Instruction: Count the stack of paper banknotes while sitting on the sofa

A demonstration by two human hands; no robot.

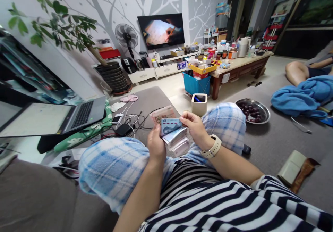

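While both hands work at a stack of banknotes (166, 125) above the lap, the left hand (156, 144) curls closed around its lower side. The right hand (194, 127) is only part open, pinching the top edge of a blue note between thumb and fingers. A reddish note stands up behind that one, and pale slips (177, 146) fan out below, their lower edges hanging free between the knees. Room is tight around the stack: the right knee (223, 127) rises just beyond the right hand, and the left knee (111, 169) lies just beside the left wrist. A white watch (211, 147) sits on the right wrist. Left of the stack, cables (132, 121) trail over the grey sofa (270, 148), near an open laptop (80, 115). Past the right knee stand a tan cup (199, 104) and a plate of dark fruit (253, 111), both well apart from the hands. A long stretch of sofa separates the right forearm from a wallet (291, 167) near the right edge of the view.
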